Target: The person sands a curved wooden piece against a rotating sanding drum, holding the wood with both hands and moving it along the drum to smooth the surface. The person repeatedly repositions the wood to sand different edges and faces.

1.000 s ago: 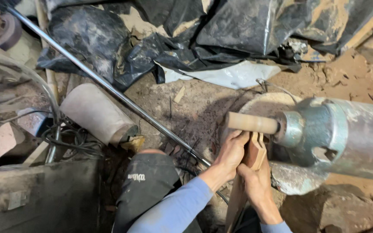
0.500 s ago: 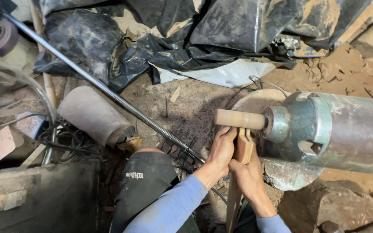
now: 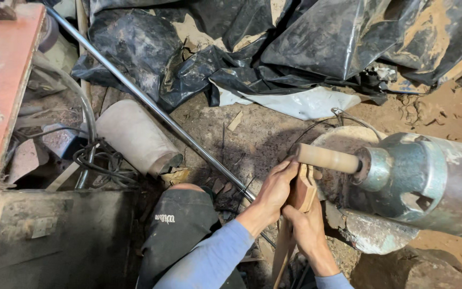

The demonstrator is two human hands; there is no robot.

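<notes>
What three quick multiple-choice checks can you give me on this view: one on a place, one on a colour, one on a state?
1. Where is the wooden piece that both hands hold?
A. Just below the wooden rod
B. On the red board
C. Inside the black sheeting

2. What colour are the person's sleeves?
A. Red
B. Blue
C. White

3. How does the long metal bar lie?
A. Upright
B. Slanting across the ground
C. Coiled

Answers: 1 A, the left hand and right hand press it up under the wooden rod that sticks out of the metal cylinder. 2 B, the sleeve is blue. 3 B, it runs straight from upper left down toward the hands.
</notes>
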